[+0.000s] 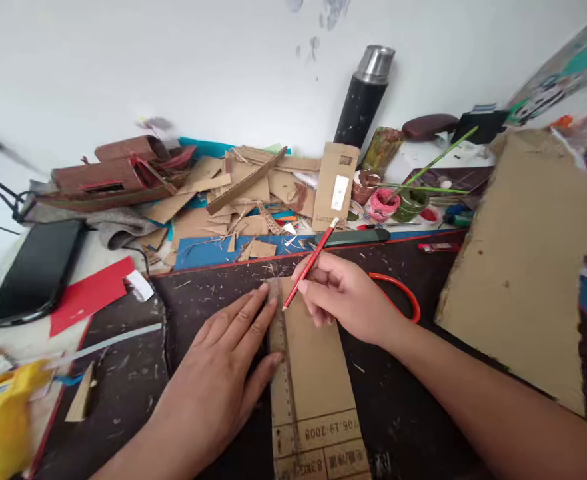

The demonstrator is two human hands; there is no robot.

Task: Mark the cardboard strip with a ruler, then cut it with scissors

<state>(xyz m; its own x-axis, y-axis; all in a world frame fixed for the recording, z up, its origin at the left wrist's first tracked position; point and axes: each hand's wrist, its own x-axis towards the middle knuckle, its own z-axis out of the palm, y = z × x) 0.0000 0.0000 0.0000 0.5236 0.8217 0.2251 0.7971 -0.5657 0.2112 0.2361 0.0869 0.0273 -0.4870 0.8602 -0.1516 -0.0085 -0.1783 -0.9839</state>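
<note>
A red pencil [314, 257] is held in my right hand [343, 293], its tip pointing down at the edge of a ruler. Under both hands lies a long piece of brown cardboard [320, 373] with printed text at its near end. The see-through ruler [282, 380] runs lengthwise along the cardboard's left side. My left hand [228, 360] lies flat with its fingers spread, fingertips on the ruler's left edge.
Cardboard scraps [243, 187] are heaped at the back, beside a brown model boat [108, 177]. A black flask [363, 100], paint jars [383, 203] and a green cutter [353, 237] stand or lie behind. Large cardboard [523, 267] is right; a phone [36, 270] and yellow tool [6, 420] are left.
</note>
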